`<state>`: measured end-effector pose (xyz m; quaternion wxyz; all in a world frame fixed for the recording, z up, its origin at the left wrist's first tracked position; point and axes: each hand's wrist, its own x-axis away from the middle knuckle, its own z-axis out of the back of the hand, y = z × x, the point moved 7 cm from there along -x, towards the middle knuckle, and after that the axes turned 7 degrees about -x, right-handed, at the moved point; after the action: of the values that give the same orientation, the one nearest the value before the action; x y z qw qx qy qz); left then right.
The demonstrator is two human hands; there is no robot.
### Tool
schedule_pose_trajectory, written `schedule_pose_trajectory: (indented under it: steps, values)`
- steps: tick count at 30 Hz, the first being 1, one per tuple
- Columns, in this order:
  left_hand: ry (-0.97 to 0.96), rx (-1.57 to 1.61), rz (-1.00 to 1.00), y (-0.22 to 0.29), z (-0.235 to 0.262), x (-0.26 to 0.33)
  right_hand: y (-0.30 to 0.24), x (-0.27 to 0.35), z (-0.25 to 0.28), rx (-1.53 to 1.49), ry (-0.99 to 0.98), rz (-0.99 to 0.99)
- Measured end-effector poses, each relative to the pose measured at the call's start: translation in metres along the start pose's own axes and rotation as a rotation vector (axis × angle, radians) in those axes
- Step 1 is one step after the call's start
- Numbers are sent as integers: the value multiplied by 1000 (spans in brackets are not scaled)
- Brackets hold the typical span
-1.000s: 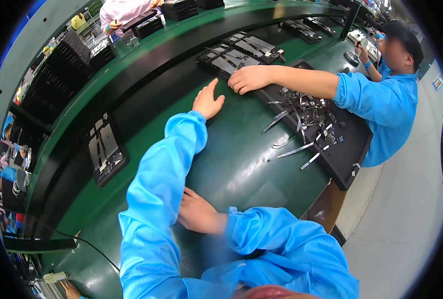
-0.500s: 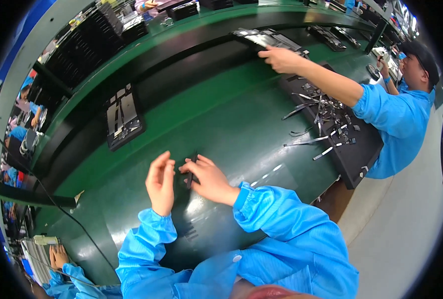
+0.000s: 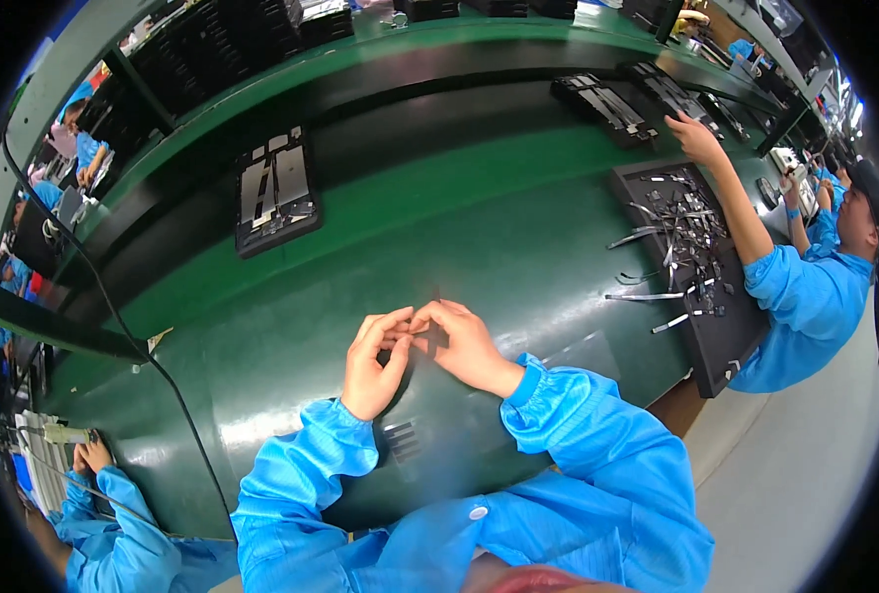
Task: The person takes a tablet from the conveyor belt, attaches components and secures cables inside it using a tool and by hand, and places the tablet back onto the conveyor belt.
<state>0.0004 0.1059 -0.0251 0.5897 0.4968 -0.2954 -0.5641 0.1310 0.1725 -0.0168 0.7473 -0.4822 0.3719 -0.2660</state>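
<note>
My left hand (image 3: 372, 362) and my right hand (image 3: 467, 348) meet at the fingertips low over the green table (image 3: 518, 237). The right fingers are closed around a thin dark object (image 3: 437, 294); only a small tip shows above them, and its kind is unclear. My left fingers are bent toward the right fingertips, thumb below. Whatever lies between them is too small or hidden to make out. Beyond my hands, to the left, a black tray (image 3: 306, 211) carries flat silver and black parts.
At right, a black tray (image 3: 701, 341) holds a heap of flex cables (image 3: 691, 227). A co-worker's hand (image 3: 698, 140) reaches over there near more black part trays (image 3: 607, 107). A black cable (image 3: 153, 361) hangs at left. Another person's hands (image 3: 91, 453) rest at lower left.
My left hand has moved right and its fingers have come to meet my right hand. The dark object is now mostly covered. The view has shifted; the co-worker's hand has moved right.
</note>
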Motion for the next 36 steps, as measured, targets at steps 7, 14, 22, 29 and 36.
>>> schedule_pose_trajectory:
  steps: [7, 14, 22, 29, 36]
  values:
    - [-27, -87, -23, 11, 2, 0, 0, 0, 1, -47, -75, -103]
    - [-5, -54, -12, 7, 1, 1, 1, 0, 0, -73, -93, -78]
    - [-19, -49, 8, 6, 1, 2, 3, -2, 2, -73, -119, -83]
    - [-59, -23, 53, 7, -1, 2, 2, -3, 4, -103, -126, -127]
    - [-18, -36, -31, 11, 0, 2, 7, -3, 7, -150, -41, -104]
